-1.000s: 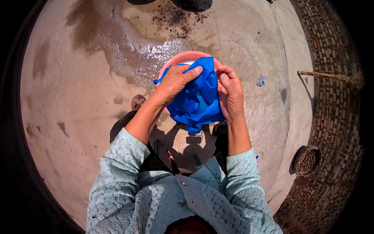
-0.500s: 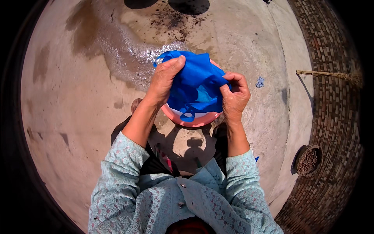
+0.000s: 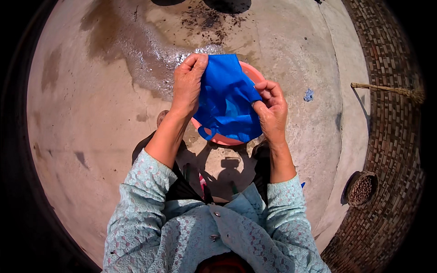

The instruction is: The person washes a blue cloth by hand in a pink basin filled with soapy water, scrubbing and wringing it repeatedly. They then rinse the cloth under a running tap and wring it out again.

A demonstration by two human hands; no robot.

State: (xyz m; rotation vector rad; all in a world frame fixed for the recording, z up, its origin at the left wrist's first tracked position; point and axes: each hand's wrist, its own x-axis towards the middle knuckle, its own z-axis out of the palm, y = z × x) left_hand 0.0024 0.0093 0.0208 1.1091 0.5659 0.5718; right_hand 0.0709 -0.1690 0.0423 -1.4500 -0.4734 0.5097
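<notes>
Between my hands a blue cloth bag [image 3: 225, 93] is stretched out, with a strap loop hanging at its lower left. My left hand [image 3: 187, 84] pinches its upper left edge between thumb and fingers. On the other side, my right hand [image 3: 272, 109] grips the right edge, thumb against the fingers. The bag is over a pink basin [image 3: 252, 70] on the ground and hides most of it, including what lies inside.
Wet, sudsy ground [image 3: 150, 59] spreads beyond the basin to the left. A crumpled light-blue scrap [image 3: 308, 95] lies to the right. Farther right are a straw broom [image 3: 387, 88], a round basket [image 3: 363, 189] of small brown lumps, and brick paving [image 3: 391, 136]. Dark round shapes [image 3: 227, 4] stand at the top.
The bag's top edge has been pulled up and straightened, its folds now flatter. My left hand has moved slightly up and left; my right hand has shifted a little left.
</notes>
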